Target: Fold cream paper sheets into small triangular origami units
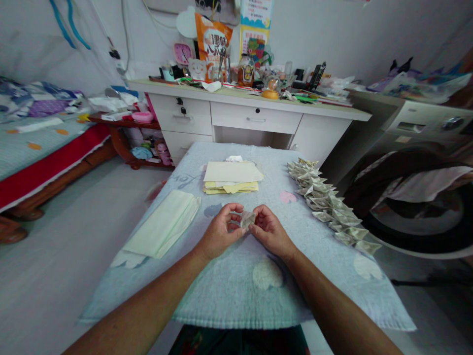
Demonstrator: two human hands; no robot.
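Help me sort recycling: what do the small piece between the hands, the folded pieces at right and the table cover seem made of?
Small piece: probably paper, matte grey, creased.
Folded pieces: likely paper, matte, with sharp points.
Table cover: apparently cloth, soft and matte, with a ridged front edge; fibre unclear.

Room in a home, bed (48, 140) at left, cluttered white desk (236, 112), washing machine (428, 123) at right

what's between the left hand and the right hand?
A small folded greyish piece, touched by fingers of both the left hand and right hand; the head view shows it.
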